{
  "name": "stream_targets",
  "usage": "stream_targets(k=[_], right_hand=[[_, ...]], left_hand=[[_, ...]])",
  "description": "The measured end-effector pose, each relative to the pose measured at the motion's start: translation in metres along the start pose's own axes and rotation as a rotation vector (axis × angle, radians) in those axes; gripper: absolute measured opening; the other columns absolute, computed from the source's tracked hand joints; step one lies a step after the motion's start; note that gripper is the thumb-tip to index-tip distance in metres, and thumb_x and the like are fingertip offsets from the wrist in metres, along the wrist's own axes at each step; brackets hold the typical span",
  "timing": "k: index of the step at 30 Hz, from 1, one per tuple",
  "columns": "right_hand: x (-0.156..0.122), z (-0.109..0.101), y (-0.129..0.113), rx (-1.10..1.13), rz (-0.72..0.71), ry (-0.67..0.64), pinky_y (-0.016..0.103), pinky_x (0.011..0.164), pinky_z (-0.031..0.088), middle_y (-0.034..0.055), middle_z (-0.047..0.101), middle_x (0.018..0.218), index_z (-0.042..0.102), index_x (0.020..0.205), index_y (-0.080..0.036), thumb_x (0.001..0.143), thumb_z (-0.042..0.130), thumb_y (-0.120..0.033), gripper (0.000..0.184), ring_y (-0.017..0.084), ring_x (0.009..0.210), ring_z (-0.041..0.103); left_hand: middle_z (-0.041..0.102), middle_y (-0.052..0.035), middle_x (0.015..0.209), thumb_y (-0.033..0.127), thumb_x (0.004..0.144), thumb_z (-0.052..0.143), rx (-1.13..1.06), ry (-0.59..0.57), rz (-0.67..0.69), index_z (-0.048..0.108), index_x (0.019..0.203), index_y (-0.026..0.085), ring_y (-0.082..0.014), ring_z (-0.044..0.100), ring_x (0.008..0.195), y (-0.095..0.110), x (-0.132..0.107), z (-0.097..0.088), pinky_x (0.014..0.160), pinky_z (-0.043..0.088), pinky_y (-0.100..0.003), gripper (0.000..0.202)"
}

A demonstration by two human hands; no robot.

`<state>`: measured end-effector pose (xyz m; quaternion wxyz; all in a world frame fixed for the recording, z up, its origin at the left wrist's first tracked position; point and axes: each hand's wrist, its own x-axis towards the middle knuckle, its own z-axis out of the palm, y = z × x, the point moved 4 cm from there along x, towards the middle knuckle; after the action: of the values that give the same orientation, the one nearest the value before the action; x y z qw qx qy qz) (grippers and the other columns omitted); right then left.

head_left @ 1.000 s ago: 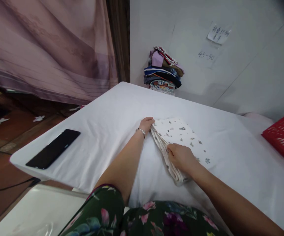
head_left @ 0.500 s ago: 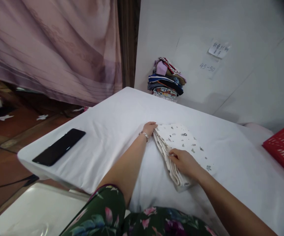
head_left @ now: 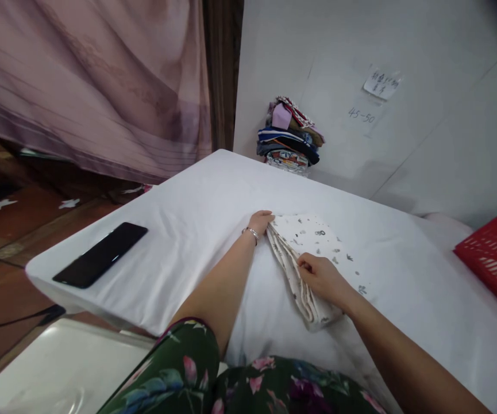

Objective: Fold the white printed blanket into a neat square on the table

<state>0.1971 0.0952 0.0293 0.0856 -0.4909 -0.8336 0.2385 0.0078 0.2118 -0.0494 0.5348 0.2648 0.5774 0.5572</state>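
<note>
A folded white cloth with small grey prints (head_left: 317, 247) lies on the white-covered table (head_left: 196, 213). My left hand (head_left: 260, 221), with a thin bracelet at the wrist, grips the cloth's far left corner, fingers curled onto it. My right hand (head_left: 322, 277) rests on the near part of the cloth, with its fingers curled over the layered folded edge. Both forearms reach in from the bottom of the view.
A black phone (head_left: 100, 255) lies near the table's left edge. A stack of folded coloured clothes (head_left: 289, 137) stands at the far edge against the white wall. A red basket (head_left: 496, 253) sits at the right. A pink curtain (head_left: 93, 86) hangs at the left.
Both hands stay on the folded cloth and have hardly shifted. Only the view has moved slightly.
</note>
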Motion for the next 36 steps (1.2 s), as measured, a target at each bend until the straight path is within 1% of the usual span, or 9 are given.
stream_targets(k=[6, 14, 25, 27, 29, 32, 33, 34, 36], right_hand=[[0.003, 0.008, -0.016, -0.052, -0.018, -0.018, 0.022, 0.053, 0.023, -0.0032, 0.051, 0.059, 0.049, 0.071, -0.02, 0.075, 0.042, -0.017, 0.009, 0.01, 0.054, 0.042], [0.002, 0.015, -0.013, -0.033, -0.067, -0.045, 0.022, 0.055, 0.025, -0.0031, 0.053, 0.062, 0.05, 0.075, -0.021, 0.078, 0.041, -0.019, 0.01, 0.011, 0.057, 0.044], [0.002, 0.025, -0.017, -0.2, -0.092, -0.066, 0.023, 0.058, 0.026, -0.0002, 0.059, 0.072, 0.053, 0.08, -0.02, 0.079, 0.041, -0.017, 0.013, 0.013, 0.065, 0.049], [0.001, 0.025, -0.017, -0.192, -0.086, -0.082, 0.023, 0.058, 0.027, -0.0001, 0.059, 0.073, 0.055, 0.087, -0.02, 0.08, 0.041, -0.017, 0.016, 0.013, 0.065, 0.049], [0.001, 0.022, -0.016, -0.13, -0.074, -0.123, 0.023, 0.058, 0.028, -0.0013, 0.059, 0.07, 0.053, 0.106, -0.022, 0.081, 0.043, -0.021, 0.027, 0.013, 0.063, 0.05], [0.002, 0.011, -0.015, -0.049, -0.045, -0.171, 0.024, 0.056, 0.031, -0.0037, 0.057, 0.064, 0.033, 0.133, -0.024, 0.082, 0.046, -0.034, 0.054, 0.015, 0.059, 0.052], [0.005, 0.006, -0.015, -0.051, -0.028, -0.156, 0.024, 0.055, 0.032, -0.0036, 0.057, 0.063, 0.03, 0.136, -0.024, 0.082, 0.047, -0.038, 0.058, 0.015, 0.059, 0.052], [0.009, 0.002, -0.015, -0.066, -0.014, -0.12, 0.025, 0.056, 0.033, -0.0028, 0.058, 0.062, 0.033, 0.135, -0.023, 0.083, 0.045, -0.041, 0.057, 0.016, 0.059, 0.053], [0.018, -0.006, -0.017, -0.087, -0.032, 0.008, 0.027, 0.061, 0.037, 0.0008, 0.061, 0.069, 0.044, 0.127, -0.021, 0.086, 0.04, -0.042, 0.047, 0.017, 0.066, 0.056]], left_hand=[[0.064, -0.0027, 0.077, 0.022, 0.062, 0.07, 0.005, -0.003, 0.005, 0.065, 0.091, 0.018, -0.0132, 0.056, 0.063, -0.002, 0.003, -0.001, 0.058, 0.043, -0.025, 0.03], [0.064, -0.0016, 0.074, 0.021, 0.063, 0.07, -0.002, -0.013, 0.003, 0.065, 0.091, 0.018, -0.0116, 0.054, 0.06, -0.003, 0.004, -0.001, 0.054, 0.041, -0.023, 0.029], [0.064, -0.0019, 0.076, 0.022, 0.061, 0.072, -0.003, -0.012, 0.002, 0.064, 0.093, 0.017, -0.0114, 0.054, 0.06, -0.004, 0.004, -0.002, 0.056, 0.042, -0.024, 0.033], [0.064, -0.0016, 0.076, 0.022, 0.061, 0.072, -0.007, -0.013, 0.003, 0.064, 0.093, 0.017, -0.0112, 0.054, 0.059, -0.004, 0.004, -0.001, 0.056, 0.041, -0.024, 0.033], [0.063, -0.0012, 0.074, 0.021, 0.062, 0.071, -0.011, -0.012, 0.004, 0.064, 0.092, 0.017, -0.0109, 0.053, 0.059, -0.004, 0.004, -0.001, 0.056, 0.041, -0.024, 0.032], [0.062, -0.0008, 0.071, 0.021, 0.062, 0.071, -0.014, -0.011, 0.003, 0.064, 0.091, 0.017, -0.0112, 0.053, 0.058, -0.004, 0.004, -0.001, 0.056, 0.041, -0.024, 0.03], [0.062, -0.0006, 0.07, 0.022, 0.062, 0.071, -0.014, -0.012, 0.003, 0.064, 0.091, 0.017, -0.0115, 0.053, 0.058, -0.004, 0.004, -0.001, 0.056, 0.042, -0.024, 0.03], [0.062, -0.0005, 0.069, 0.022, 0.061, 0.072, -0.013, -0.014, 0.003, 0.064, 0.091, 0.017, -0.0118, 0.054, 0.058, -0.004, 0.003, -0.001, 0.057, 0.042, -0.024, 0.031], [0.062, -0.0004, 0.069, 0.023, 0.062, 0.072, -0.012, -0.019, 0.005, 0.064, 0.091, 0.017, -0.0121, 0.054, 0.059, -0.003, 0.002, -0.001, 0.057, 0.042, -0.024, 0.03]])
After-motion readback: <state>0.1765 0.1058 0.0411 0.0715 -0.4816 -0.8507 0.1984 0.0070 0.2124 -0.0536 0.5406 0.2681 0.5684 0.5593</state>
